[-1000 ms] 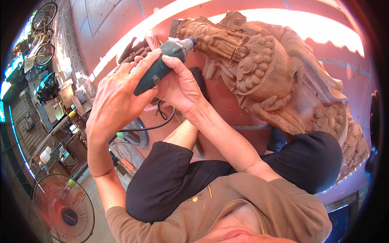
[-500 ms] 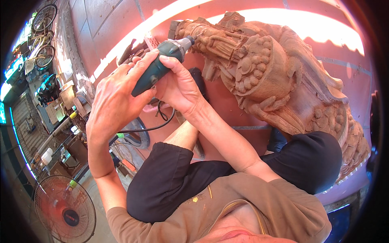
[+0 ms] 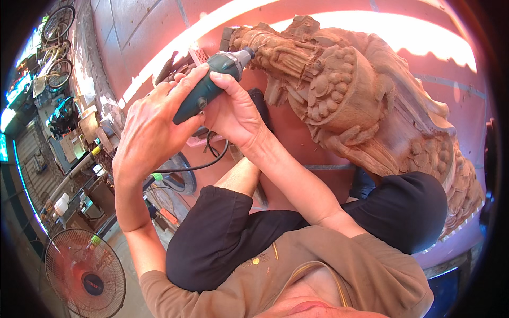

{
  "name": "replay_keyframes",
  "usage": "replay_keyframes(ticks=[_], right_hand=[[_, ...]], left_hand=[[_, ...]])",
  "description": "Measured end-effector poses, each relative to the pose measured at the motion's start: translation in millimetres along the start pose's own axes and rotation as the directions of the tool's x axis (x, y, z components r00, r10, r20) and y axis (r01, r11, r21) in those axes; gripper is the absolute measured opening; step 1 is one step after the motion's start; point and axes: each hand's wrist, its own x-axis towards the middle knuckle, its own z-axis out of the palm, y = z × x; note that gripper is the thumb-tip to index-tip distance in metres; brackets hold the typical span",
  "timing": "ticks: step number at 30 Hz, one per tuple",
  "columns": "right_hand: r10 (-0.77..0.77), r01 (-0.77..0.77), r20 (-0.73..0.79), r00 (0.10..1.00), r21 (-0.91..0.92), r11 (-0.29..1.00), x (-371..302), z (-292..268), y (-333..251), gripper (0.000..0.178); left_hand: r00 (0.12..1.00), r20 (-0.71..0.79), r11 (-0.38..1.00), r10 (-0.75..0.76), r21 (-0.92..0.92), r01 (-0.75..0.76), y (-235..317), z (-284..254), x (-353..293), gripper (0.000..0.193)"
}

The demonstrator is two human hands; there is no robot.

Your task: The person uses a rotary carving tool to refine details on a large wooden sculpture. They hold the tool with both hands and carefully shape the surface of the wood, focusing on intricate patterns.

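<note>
The left hand (image 3: 148, 122) is wrapping around a dark green, barrel-shaped power tool (image 3: 214, 79) with a grey nose, while the right hand (image 3: 233, 114) is gripping its other side, thumb lying near that nose. The tool is pointing at the narrow end of a large brown carved figure, seemingly wooden (image 3: 366, 100), which is lying on the reddish tiled floor (image 3: 140, 37) right of the hands; whether its tip is touching is too small to tell. A snagging tip could be skidding over the relief, chipping detail or kicking toward the thumb. The thin black cable (image 3: 196, 168) is looping below the hands, so a catch could be tugging the tool off line.
</note>
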Motion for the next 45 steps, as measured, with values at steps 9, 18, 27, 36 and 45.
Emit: replay_keyframes(ticks=[9,18,27,36,45], right_hand=[[0.005,-0.005,-0.048,0.999,-0.018,1.000,-3.6,-3.4,6.4,0.044],[0.004,-0.006,-0.059,0.998,-0.038,0.999,-3.3,-1.4,8.2,0.036],[-0.046,0.044,-0.052,0.998,-0.029,0.999,-0.3,1.8,4.6,0.042],[-0.058,0.057,-0.020,0.998,-0.055,0.997,2.8,4.0,-3.8,0.046],[-0.057,0.057,-0.010,0.998,-0.022,0.998,4.2,4.3,-9.1,0.044]], left_hand=[[0.996,0.059,0.997,-0.060,-0.036,0.062,6.9,-3.7,-5.0,0.075],[0.998,-0.062,0.999,-0.006,-0.051,0.003,3.2,2.4,-8.1,0.080],[0.996,-0.069,0.998,0.054,0.012,-0.054,-0.1,5.0,-3.4,0.076],[1.000,-0.008,0.998,-0.017,-0.053,0.017,3.7,2.3,4.7,0.075],[1.000,0.008,0.999,-0.012,-0.041,0.012,3.7,0.9,11.6,0.072]])
